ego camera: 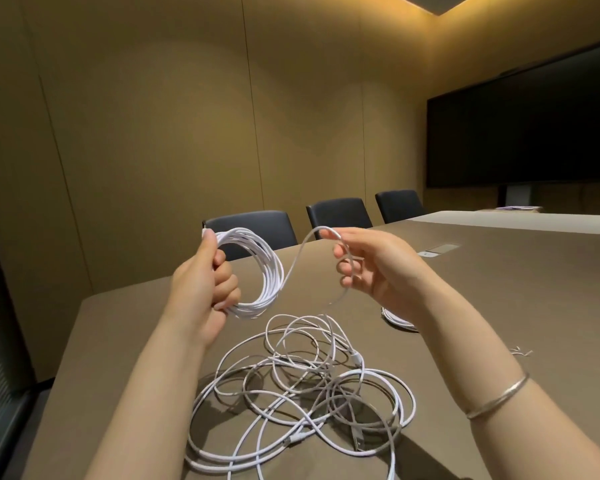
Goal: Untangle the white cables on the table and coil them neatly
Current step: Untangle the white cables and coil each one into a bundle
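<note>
My left hand (201, 282) grips a round coil of white cable (264, 271), held up above the table. One strand runs from the coil in an arc to my right hand (371, 268), which holds it between thumb and curled fingers, then drops to the table. Below both hands lies a loose tangle of white cables (302, 393) with plug ends showing. A small coiled white cable (397, 318) lies on the table, partly hidden behind my right forearm.
The brown table (499, 289) stretches back and right, with a flush power hatch (440, 249). Three dark chairs (338, 213) stand along its far side. A large black screen (523, 133) hangs on the right wall. Small wire ties (520, 351) lie at right.
</note>
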A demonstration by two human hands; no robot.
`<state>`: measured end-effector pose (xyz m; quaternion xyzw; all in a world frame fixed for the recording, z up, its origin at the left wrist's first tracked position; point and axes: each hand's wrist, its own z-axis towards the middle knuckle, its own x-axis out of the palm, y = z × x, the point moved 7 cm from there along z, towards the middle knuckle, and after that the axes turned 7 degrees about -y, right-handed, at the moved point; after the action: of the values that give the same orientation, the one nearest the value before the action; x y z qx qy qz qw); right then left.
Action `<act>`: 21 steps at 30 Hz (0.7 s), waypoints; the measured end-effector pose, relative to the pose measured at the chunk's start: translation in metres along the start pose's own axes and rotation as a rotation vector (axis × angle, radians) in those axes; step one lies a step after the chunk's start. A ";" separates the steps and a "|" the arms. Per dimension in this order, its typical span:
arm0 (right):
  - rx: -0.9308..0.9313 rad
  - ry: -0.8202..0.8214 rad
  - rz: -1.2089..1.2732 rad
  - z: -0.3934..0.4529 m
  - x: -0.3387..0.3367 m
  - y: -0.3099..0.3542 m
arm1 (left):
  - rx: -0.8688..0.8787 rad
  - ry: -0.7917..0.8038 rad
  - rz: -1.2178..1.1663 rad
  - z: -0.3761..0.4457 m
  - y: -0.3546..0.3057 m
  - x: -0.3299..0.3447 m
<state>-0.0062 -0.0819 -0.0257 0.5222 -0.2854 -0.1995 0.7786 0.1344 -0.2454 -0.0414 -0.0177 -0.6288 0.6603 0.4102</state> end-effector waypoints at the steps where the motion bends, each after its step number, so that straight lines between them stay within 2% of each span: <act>1: -0.037 0.026 -0.034 -0.004 0.007 0.005 | 0.004 0.006 0.016 -0.002 0.001 0.004; 10: -0.264 0.103 -0.297 -0.027 0.054 0.010 | 0.081 0.074 0.128 -0.022 0.007 0.035; 13: -0.389 0.058 -0.466 -0.029 0.069 0.002 | 0.076 0.118 0.160 -0.030 0.011 0.047; 15: -0.394 0.028 -0.552 -0.026 0.074 -0.006 | 0.069 0.114 0.185 -0.032 0.012 0.048; 18: -0.388 0.052 -0.517 -0.026 0.078 -0.011 | 0.100 0.150 0.224 -0.034 0.010 0.048; 21: -0.420 -0.038 -0.380 -0.029 0.071 -0.008 | 0.116 0.215 0.248 -0.037 0.010 0.051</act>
<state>0.0663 -0.1076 -0.0244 0.3898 -0.1495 -0.4063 0.8128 0.1155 -0.1856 -0.0321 -0.1421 -0.5351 0.7353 0.3908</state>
